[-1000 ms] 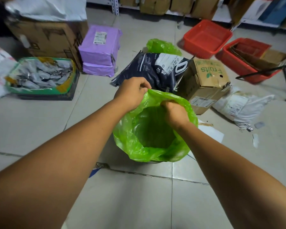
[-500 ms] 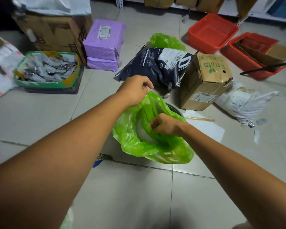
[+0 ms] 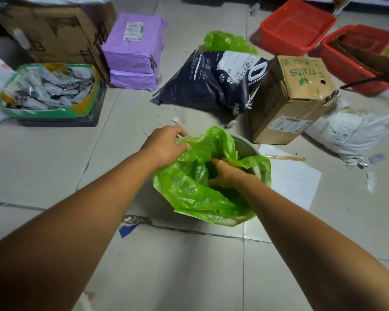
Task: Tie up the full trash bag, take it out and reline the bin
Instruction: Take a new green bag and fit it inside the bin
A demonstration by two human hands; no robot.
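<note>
Hands (image 3: 166,144) in green liner (image 3: 189,189) over bin (image 3: 245,149)

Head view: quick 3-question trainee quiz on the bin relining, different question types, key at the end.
1. True or false: the left hand pinches the edge of the green bag.
2. Where is the right hand? A) on the Fruits box B) pressed down inside the bag C) on the floor
3. Fill in: the far rim of the bin is ____ by the bag.

Key: 1 true; 2 B; 3 not covered.
</note>
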